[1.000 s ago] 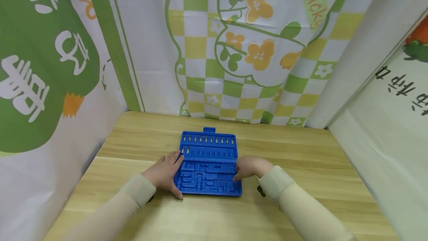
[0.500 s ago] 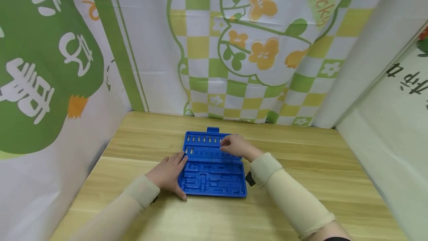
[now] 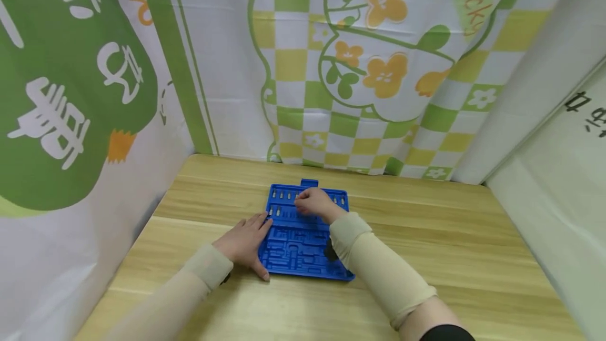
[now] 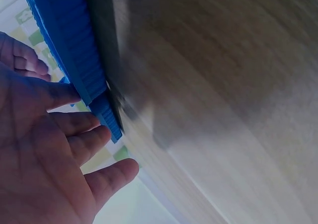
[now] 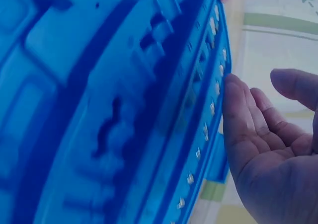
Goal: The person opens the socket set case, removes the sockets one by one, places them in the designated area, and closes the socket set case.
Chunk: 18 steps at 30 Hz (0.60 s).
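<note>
1. Left hand point(image 3: 243, 243): fingers straight and spread, laid flat on the tabletop point(image 3: 426, 246) against the left edge of the blue tool case point(image 3: 303, 246). The left wrist view shows the fingertips point(image 4: 69, 92) touching the ribbed side wall of the case point(image 4: 69, 45).
2. Right hand point(image 3: 314, 204): positioned over the far half of the case, above the rows of small metal bits point(image 3: 284, 194). In the right wrist view the palm point(image 5: 268, 154) is open, fingers relaxed and holding nothing, just beside the bit row point(image 5: 211, 110).
3. Blue tool case: lies opened flat near the middle of the tabletop, closer to the far edge than to the near edge. Its latch tab point(image 3: 309, 182) points toward the far edge.
4. Near half of the case: moulded recesses point(image 3: 295, 254); contents cannot be determined.
5. Surroundings: printed green-and-yellow curtains point(image 3: 350, 67) hang along the far edge and both side edges of the tabletop.
</note>
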Each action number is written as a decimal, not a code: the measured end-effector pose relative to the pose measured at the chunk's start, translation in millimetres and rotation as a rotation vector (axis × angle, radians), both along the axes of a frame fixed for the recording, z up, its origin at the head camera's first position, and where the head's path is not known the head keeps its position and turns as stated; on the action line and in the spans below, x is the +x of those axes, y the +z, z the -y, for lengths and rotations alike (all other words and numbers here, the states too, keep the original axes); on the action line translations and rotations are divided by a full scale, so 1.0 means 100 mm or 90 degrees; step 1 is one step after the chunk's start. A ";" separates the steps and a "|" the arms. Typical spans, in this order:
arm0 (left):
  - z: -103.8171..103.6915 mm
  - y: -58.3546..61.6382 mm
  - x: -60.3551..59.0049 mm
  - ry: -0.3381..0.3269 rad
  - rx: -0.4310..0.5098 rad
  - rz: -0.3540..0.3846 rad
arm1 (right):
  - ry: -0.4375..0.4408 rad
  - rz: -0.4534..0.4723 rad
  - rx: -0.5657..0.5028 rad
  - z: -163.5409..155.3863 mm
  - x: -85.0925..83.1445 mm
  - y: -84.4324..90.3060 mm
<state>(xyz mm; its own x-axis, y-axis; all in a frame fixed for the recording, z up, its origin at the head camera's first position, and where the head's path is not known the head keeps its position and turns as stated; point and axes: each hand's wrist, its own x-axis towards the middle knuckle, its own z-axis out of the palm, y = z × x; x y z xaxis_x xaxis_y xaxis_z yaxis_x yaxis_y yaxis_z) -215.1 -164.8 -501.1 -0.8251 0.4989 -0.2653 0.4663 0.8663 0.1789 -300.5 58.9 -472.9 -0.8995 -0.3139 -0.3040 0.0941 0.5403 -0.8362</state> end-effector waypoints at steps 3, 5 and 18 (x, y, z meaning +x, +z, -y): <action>0.00 0.01 0.00 -0.003 0.003 0.003 | -0.008 -0.006 0.015 0.13 -0.03 -0.05; 0.00 0.02 0.00 -0.005 0.009 0.004 | -0.010 -0.011 0.026 0.22 -0.05 -0.08; 0.03 -0.01 -0.01 -0.019 -0.010 -0.019 | -0.075 -0.044 0.169 0.61 -0.14 -0.24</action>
